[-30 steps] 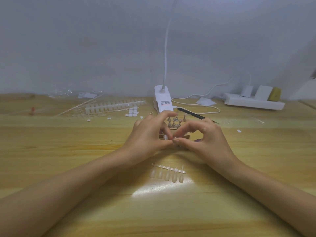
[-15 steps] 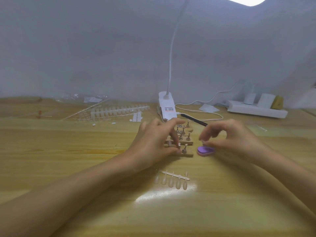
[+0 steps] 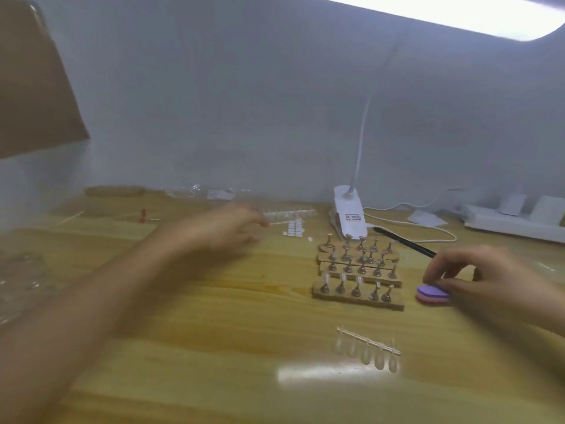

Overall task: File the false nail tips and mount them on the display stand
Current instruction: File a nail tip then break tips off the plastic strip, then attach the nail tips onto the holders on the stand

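Your right hand pinches the oval purple-and-pink foam file at 3 o'clock from the wooden, metal-pegged stand. Your left hand, at 10 o'clock, is blurred; I cannot tell its grip.

This is a small nail-craft work desk in a home or studio. A wooden tabletop stands against a plain pale wall, with a white clip-on gooseneck lamp and a power strip. On it are 4 wooden display stands with metal pegs, a strip of 5 false nail tips, a purple sanding block and clear packaging.
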